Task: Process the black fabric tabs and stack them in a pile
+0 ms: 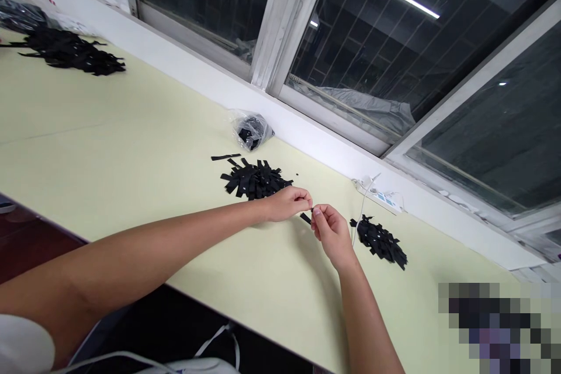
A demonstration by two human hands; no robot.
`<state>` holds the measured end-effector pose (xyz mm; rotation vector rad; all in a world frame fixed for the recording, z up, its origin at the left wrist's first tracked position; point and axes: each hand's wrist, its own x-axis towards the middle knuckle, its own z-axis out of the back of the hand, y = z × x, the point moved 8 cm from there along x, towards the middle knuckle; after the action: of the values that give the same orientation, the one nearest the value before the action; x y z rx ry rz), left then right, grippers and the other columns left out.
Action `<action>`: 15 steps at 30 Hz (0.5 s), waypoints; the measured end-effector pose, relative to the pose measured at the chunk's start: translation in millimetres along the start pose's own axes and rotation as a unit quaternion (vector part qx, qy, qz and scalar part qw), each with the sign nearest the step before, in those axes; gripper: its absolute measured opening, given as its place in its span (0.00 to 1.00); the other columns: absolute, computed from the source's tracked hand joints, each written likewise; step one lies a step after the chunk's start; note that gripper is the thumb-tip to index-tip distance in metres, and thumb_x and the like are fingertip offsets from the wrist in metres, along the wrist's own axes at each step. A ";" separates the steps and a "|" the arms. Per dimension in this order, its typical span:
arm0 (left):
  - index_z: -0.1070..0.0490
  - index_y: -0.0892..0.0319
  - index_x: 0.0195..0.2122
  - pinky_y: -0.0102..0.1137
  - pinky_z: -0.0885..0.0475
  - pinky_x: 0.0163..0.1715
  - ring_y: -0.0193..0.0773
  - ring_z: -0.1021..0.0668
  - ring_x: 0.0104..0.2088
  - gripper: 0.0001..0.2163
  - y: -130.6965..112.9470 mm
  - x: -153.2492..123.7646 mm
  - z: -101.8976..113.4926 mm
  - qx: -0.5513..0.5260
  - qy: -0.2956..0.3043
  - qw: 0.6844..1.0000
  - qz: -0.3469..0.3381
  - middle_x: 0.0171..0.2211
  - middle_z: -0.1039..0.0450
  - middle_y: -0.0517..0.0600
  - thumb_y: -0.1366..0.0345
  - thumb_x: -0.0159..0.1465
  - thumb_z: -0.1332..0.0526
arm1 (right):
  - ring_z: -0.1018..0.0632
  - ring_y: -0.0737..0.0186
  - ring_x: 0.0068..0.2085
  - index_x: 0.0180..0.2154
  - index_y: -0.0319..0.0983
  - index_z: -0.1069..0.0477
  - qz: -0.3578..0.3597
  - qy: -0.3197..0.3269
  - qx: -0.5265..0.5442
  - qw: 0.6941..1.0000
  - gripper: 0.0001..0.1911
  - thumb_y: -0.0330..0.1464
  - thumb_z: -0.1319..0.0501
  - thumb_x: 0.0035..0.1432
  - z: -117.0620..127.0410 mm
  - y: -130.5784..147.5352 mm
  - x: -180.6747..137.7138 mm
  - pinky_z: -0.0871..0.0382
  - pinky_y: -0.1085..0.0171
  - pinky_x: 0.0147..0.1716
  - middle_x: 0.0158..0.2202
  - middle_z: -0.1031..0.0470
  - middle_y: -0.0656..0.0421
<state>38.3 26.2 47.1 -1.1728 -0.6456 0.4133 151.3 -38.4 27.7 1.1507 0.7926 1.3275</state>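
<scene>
My left hand (290, 203) and my right hand (332, 232) meet over the table, fingertips nearly touching. Both are closed in a pinch. A short black fabric strip (305, 218) hangs by the fingers of my right hand, and a small dark bit shows between the two sets of fingertips. Just behind my left hand lies a pile of black strips (256, 180), partly covered by that hand. To the right of my right hand is a second pile of black strips (381, 241). What exactly my left fingertips grip is too small to make out.
A clear plastic bag (253, 130) with black pieces stands by the wall, near a single loose strip (225, 157). A white power strip (380, 196) with a cable lies at the back right. A larger black heap (70, 51) sits far left. Windows line the back.
</scene>
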 end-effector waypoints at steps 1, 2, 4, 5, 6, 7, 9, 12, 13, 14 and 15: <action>0.31 0.61 0.30 0.29 0.40 0.29 0.32 0.35 0.27 0.07 -0.4 -0.3 0.9 0.005 -0.003 1.000 -0.001 0.26 0.36 0.44 0.62 0.61 0.43 | 0.38 0.69 0.23 0.36 0.40 0.31 0.001 -0.001 -0.008 1.000 0.20 0.51 0.41 0.61 0.6 -0.5 0.1 0.45 0.67 0.22 0.25 0.34 0.62; 0.31 0.61 0.30 0.29 0.41 0.28 0.32 0.36 0.27 0.07 -0.5 -0.6 1.3 0.012 -0.005 1.000 -0.001 0.25 0.37 0.44 0.62 0.60 0.43 | 0.38 0.68 0.24 0.36 0.40 0.31 0.002 -0.002 -0.016 1.000 0.20 0.51 0.41 0.61 1.2 -0.9 0.1 0.45 0.67 0.22 0.25 0.34 0.62; 0.31 0.61 0.30 0.29 0.42 0.27 0.31 0.38 0.26 0.07 -0.3 -1.0 1.1 0.026 -0.004 1.000 -0.003 0.24 0.39 0.43 0.63 0.59 0.43 | 0.37 0.68 0.25 0.36 0.40 0.31 0.007 -0.002 -0.034 0.999 0.20 0.51 0.42 0.62 1.9 -1.0 0.2 0.44 0.67 0.23 0.26 0.34 0.62; 0.31 0.61 0.30 0.29 0.43 0.26 0.31 0.38 0.26 0.06 0.2 -1.1 0.9 0.032 -0.004 0.999 -0.003 0.24 0.40 0.43 0.64 0.58 0.42 | 0.36 0.67 0.26 0.36 0.40 0.31 0.013 0.000 -0.045 0.999 0.19 0.50 0.42 0.62 2.1 -0.3 0.2 0.43 0.67 0.23 0.27 0.33 0.62; 0.31 0.61 0.30 0.29 0.43 0.26 0.31 0.39 0.26 0.06 1.0 -1.2 0.7 0.038 -0.003 0.999 -0.002 0.24 0.40 0.43 0.64 0.58 0.42 | 0.36 0.66 0.27 0.36 0.40 0.31 0.021 0.002 -0.057 0.998 0.19 0.50 0.42 0.62 2.2 0.8 0.0 0.42 0.67 0.24 0.27 0.34 0.61; 0.31 0.61 0.30 0.29 0.44 0.25 0.31 0.39 0.25 0.05 2.2 -1.3 0.3 0.043 -0.002 0.999 0.000 0.24 0.40 0.43 0.64 0.57 0.42 | 0.35 0.66 0.28 0.36 0.40 0.31 0.030 0.005 -0.071 0.997 0.18 0.49 0.42 0.63 2.1 2.3 -0.2 0.41 0.67 0.25 0.27 0.34 0.61; 0.32 0.60 0.30 0.29 0.44 0.25 0.30 0.39 0.25 0.05 4.6 -1.3 -0.7 0.052 0.003 0.999 0.005 0.24 0.40 0.43 0.64 0.57 0.42 | 0.35 0.65 0.29 0.35 0.40 0.30 0.047 0.010 -0.103 0.994 0.18 0.48 0.43 0.63 2.0 5.6 -1.2 0.41 0.67 0.25 0.27 0.34 0.61; 0.32 0.60 0.30 0.29 0.45 0.25 0.30 0.39 0.25 0.05 7.2 -1.6 -2.2 0.062 0.014 0.998 0.013 0.24 0.40 0.43 0.64 0.56 0.41 | 0.36 0.66 0.28 0.35 0.40 0.30 0.053 0.020 -0.152 0.987 0.17 0.47 0.44 0.64 1.0 9.1 -2.9 0.44 0.67 0.25 0.27 0.34 0.61; 0.31 0.60 0.30 0.29 0.45 0.25 0.30 0.39 0.25 0.05 7.7 -1.8 -2.2 0.065 0.015 0.998 0.015 0.24 0.40 0.43 0.64 0.56 0.41 | 0.36 0.66 0.27 0.35 0.40 0.30 0.050 0.024 -0.161 0.985 0.16 0.46 0.44 0.65 0.3 9.8 -3.4 0.44 0.67 0.24 0.27 0.34 0.61; 0.31 0.60 0.31 0.29 0.45 0.25 0.30 0.39 0.25 0.05 8.1 -1.9 -2.3 0.067 0.018 0.997 0.018 0.24 0.40 0.43 0.64 0.55 0.40 | 0.37 0.66 0.27 0.35 0.40 0.31 0.047 0.029 -0.166 0.985 0.16 0.46 0.44 0.65 -0.4 10.3 -3.8 0.45 0.67 0.24 0.27 0.34 0.62; 0.31 0.60 0.31 0.29 0.45 0.25 0.30 0.39 0.26 0.05 8.5 -2.1 -2.5 0.069 0.021 0.997 0.021 0.25 0.40 0.43 0.64 0.55 0.40 | 0.37 0.67 0.27 0.35 0.40 0.31 0.043 0.033 -0.167 0.984 0.16 0.46 0.44 0.65 -1.2 10.6 -4.2 0.45 0.67 0.24 0.28 0.34 0.62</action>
<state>38.7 26.0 38.0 -1.0626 -0.5480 0.4606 146.4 -43.5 36.6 0.8857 0.5443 1.5120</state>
